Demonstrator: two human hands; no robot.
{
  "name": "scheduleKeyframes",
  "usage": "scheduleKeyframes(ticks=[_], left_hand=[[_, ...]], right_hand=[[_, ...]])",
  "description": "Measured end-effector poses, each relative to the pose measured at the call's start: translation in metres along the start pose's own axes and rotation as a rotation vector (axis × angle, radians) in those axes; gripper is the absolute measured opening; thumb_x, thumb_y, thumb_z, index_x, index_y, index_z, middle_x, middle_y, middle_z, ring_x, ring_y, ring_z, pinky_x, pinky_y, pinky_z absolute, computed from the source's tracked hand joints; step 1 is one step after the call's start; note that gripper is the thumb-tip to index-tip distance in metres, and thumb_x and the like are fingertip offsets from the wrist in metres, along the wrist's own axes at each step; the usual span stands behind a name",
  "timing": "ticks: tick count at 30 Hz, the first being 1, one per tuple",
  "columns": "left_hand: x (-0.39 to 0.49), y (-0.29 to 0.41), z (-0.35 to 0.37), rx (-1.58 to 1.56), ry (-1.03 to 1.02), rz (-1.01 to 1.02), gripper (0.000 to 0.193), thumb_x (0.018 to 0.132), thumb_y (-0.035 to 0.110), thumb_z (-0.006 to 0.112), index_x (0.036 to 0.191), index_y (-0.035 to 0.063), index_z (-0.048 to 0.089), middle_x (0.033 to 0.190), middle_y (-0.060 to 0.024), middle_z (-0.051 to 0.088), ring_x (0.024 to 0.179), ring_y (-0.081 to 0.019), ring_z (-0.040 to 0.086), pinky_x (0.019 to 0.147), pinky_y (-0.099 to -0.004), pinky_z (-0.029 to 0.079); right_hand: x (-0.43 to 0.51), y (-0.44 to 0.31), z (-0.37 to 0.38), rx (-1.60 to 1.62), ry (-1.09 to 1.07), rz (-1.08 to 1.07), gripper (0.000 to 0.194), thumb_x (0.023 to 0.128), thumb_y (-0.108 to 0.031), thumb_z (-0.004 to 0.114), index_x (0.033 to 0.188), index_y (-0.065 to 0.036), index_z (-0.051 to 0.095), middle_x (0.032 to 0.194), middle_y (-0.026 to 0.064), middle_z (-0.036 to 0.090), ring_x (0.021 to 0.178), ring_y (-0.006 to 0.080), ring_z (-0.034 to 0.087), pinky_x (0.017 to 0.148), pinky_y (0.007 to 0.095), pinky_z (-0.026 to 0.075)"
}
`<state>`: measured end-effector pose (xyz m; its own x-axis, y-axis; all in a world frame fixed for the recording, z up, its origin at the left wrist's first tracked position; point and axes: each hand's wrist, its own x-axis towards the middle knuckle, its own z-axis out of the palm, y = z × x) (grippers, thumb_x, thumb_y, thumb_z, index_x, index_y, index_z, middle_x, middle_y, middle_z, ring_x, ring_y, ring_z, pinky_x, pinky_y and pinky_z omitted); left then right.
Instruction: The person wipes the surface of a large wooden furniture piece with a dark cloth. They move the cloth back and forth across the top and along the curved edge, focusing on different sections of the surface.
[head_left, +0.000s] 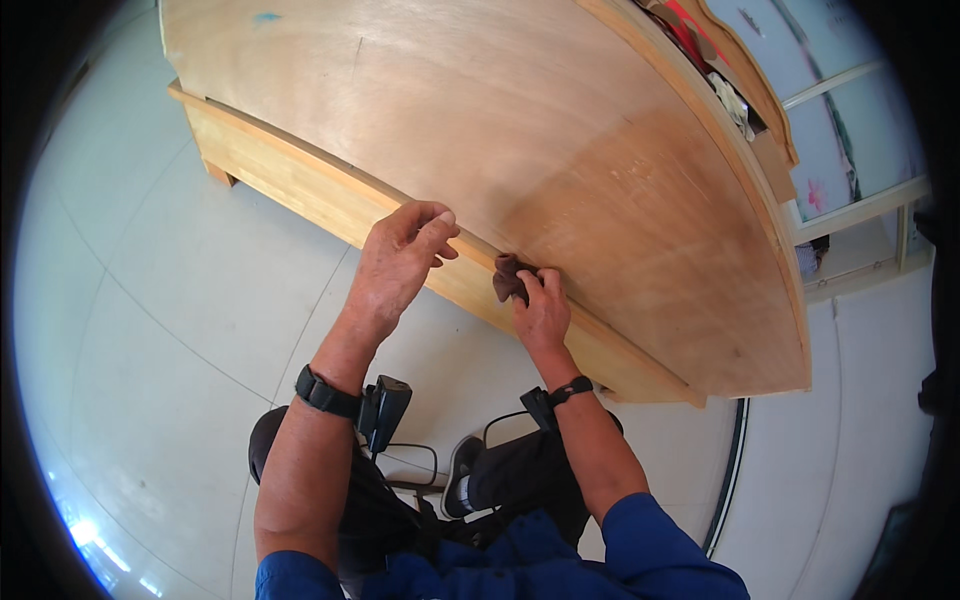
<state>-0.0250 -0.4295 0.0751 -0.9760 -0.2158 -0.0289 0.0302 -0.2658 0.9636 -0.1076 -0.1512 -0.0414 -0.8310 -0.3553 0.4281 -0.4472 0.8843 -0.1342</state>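
Note:
A crumpled dark brown piece (509, 278), cloth or sandpaper, is in the fingers of my right hand (543, 311). It lies against the upper edge of a long pale wooden rail (315, 176), which runs along a large wooden panel (465, 112) with a curved far edge. Further left along that rail, my left hand (409, 251) is held loosely curled, with nothing visible in its fingers. Whether its fingertips touch the wood cannot be told.
Beyond the panel's curved edge, an open cardboard box (772, 161) holds red and white items. Glazed panels (855, 142) stand behind it. Light floor tiles (187, 285) surround the wood. A black device (384, 409) is strapped to my left wrist, another (538, 409) to my right.

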Motion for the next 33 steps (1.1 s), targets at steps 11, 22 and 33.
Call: scheduleKeyframes(ticks=[11, 22, 33], left_hand=[[0.003, -0.004, -0.003, 0.006, 0.007, 0.001, 0.038, 0.104, 0.032, 0.063, 0.121, -0.0013, 0.068, 0.106, -0.0081, 0.073, 0.092, -0.0161, 0.069, 0.086, -0.0324, 0.054], [-0.001, -0.004, -0.007, 0.038, 0.019, -0.006, 0.042, 0.105, 0.035, 0.063, 0.123, -0.0027, 0.067, 0.108, -0.0109, 0.073, 0.093, -0.0175, 0.07, 0.085, -0.0325, 0.054], [-0.029, -0.021, -0.022, 0.187, 0.059, -0.013, 0.04, 0.105, 0.032, 0.063, 0.125, -0.0025, 0.066, 0.109, -0.012, 0.073, 0.091, -0.0183, 0.071, 0.083, -0.0321, 0.054]], right_hand=[[-0.029, 0.06, -0.032, -0.112, -0.075, 0.08, 0.041, 0.074, -0.01, 0.078, 0.115, -0.016, 0.076, 0.111, 0.0073, 0.062, 0.1, 0.0325, 0.068, 0.081, 0.0475, 0.058], [-0.033, 0.064, -0.032, -0.094, -0.038, 0.085, 0.04, 0.073, -0.007, 0.079, 0.113, -0.013, 0.077, 0.106, 0.0097, 0.062, 0.098, 0.0344, 0.068, 0.082, 0.0464, 0.057], [-0.024, 0.055, -0.035, -0.078, -0.152, 0.171, 0.036, 0.074, -0.008, 0.081, 0.109, -0.012, 0.076, 0.113, 0.0138, 0.058, 0.102, 0.0362, 0.067, 0.084, 0.0474, 0.058]])
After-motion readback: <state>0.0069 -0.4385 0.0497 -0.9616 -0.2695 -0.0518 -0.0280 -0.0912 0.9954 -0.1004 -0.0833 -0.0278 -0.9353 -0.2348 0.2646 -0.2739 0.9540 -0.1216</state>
